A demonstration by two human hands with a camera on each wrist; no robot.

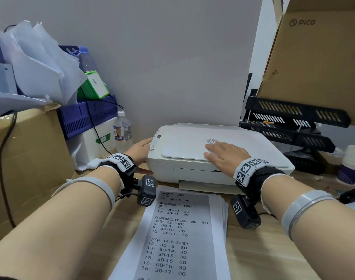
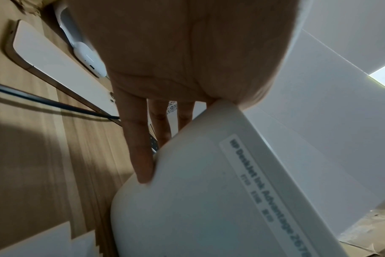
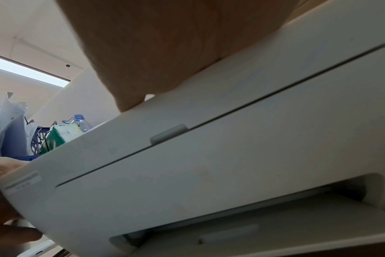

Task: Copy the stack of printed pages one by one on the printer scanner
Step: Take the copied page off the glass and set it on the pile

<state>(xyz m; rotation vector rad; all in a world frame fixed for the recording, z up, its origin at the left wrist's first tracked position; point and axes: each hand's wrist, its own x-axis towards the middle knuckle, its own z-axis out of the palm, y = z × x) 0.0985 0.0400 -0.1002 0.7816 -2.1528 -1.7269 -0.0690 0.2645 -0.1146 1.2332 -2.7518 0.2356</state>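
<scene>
**Both hands on the closed printer, pages waiting below**

The right hand point(image 1: 225, 156) lies flat on the printer point(image 1: 217, 156), fingers straight and spread across the closed scanner lid point(image 1: 184, 146) just below the round logo; it grips nothing. The left hand point(image 1: 139, 151) is laid against the printer's left front corner: in the left wrist view its fingers point(image 2: 141, 149) run straight down the rounded side of the casing, the thumb side resting on the top edge near the control panel, and nothing is held inside it.

The printer sits at the centre of the head view on a wooden desk point(image 1: 273, 249), its lid fully down. Its output tray point(image 3: 275, 231) sticks out at the front, seen low in the right wrist view.

The stack of printed pages point(image 1: 180, 235) lies on the desk in the lower middle of the frame, just in front of the tray, face up with dark rows of times and Chinese text; the sheet edges fan out slightly on its right side.

At the left of the printer stands a clear water bottle point(image 1: 122, 132), with a blue basket point(image 1: 85, 118) and a cardboard box point(image 1: 31, 158) heaped with loose paper further left. Black stacked letter trays point(image 1: 289, 122) fill the right side, under a brown PICO carton point(image 1: 318, 57) in the upper right corner.
</scene>
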